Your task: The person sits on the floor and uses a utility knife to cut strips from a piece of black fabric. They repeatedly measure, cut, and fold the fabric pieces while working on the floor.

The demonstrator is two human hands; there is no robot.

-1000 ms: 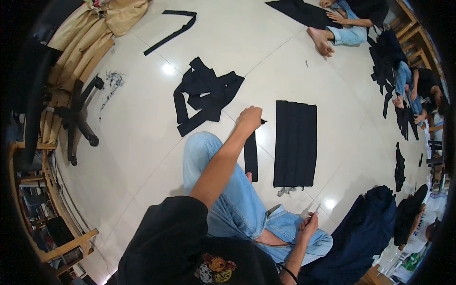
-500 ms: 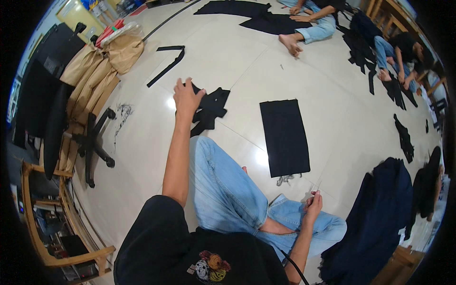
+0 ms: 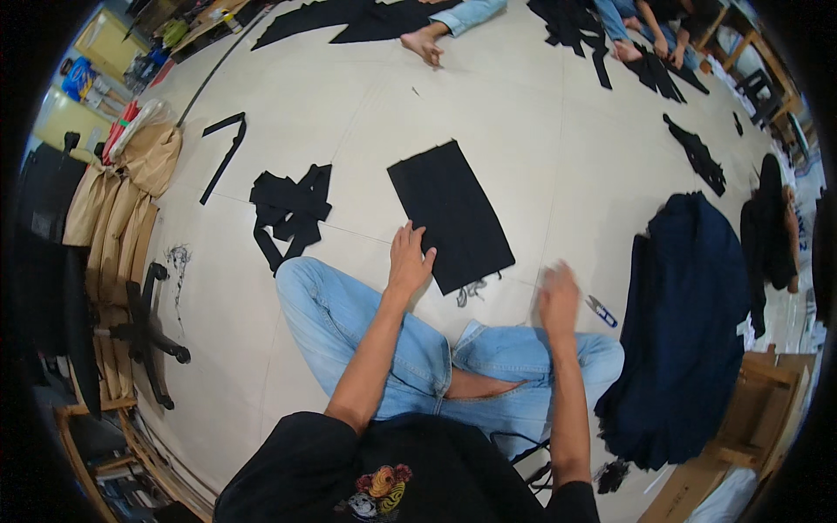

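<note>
A rectangular piece of black cloth (image 3: 453,213) lies flat on the floor in front of me, tilted a little. My left hand (image 3: 410,260) rests at its lower left edge, fingers stretched out and touching it. My right hand (image 3: 558,301) is over the floor right of the cloth; motion blurs its fingers, so I cannot see whether they are closed. Beside it on the floor lies a pair of thread snips (image 3: 601,311) with a dark blue handle. Loose dark thread scraps (image 3: 471,292) sit at the cloth's near edge.
Cut black cloth pieces (image 3: 296,209) lie in a heap at left, near a bent black strip (image 3: 228,157). A dark navy fabric pile (image 3: 689,322) stands at right. At left are an office chair base (image 3: 144,322) and brown sacks (image 3: 113,218). Other people sit at the far side.
My left hand has left the cut pieces and come to the cloth. The right hand, which held something thin and pointed, has moved forward; snips now lie beside it. The view has shifted.
</note>
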